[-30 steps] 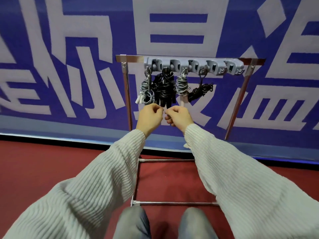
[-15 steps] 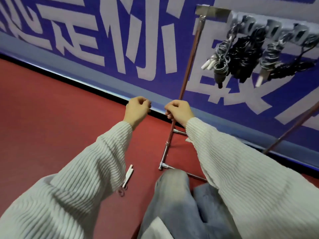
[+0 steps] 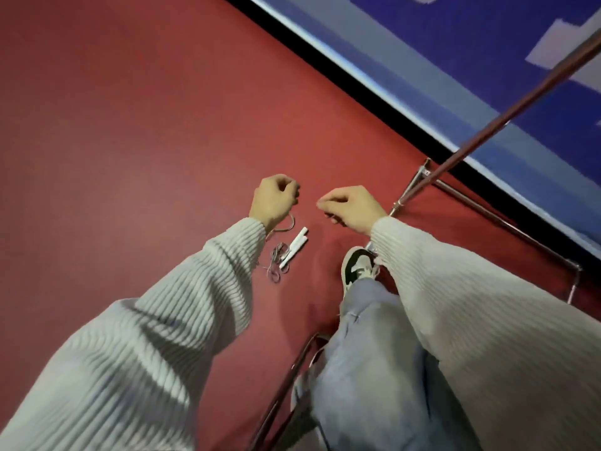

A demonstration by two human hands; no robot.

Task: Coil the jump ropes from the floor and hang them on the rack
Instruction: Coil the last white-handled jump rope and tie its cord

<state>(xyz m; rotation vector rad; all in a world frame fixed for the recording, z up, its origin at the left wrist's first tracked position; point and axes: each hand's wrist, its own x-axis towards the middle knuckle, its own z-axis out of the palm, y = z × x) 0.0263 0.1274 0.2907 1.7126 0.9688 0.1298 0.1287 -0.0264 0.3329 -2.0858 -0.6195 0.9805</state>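
Below, the red floor (image 3: 130, 125) carried one loose jump rope (image 3: 286, 252): two white handles side by side, with a thin grey cord tangled in small loops just beside them. One strand of the cord curved up toward the left wrist; contact with it could not be confirmed.

Both hands were held above the floor, apart from each other, with ribbed light-grey sleeves (image 3: 195, 304) reaching to the wrists. The left hand (image 3: 274, 200) was curled into a loose fist; nothing was visibly gripped in it. The right hand (image 3: 351, 206) had its fingers curled under, thumb and forefinger tips drawn together; whether anything was pinched there could not be determined.

The rack (image 3: 507, 115) appeared only in part: a slanted metal upright at the right, joined to base bars resting on the floor along the blue wall (image 3: 487, 43). A black-and-white shoe (image 3: 357, 268) stood on the floor just beside the base, below the right wrist, with a grey-blue trouser leg (image 3: 374, 353) above it.
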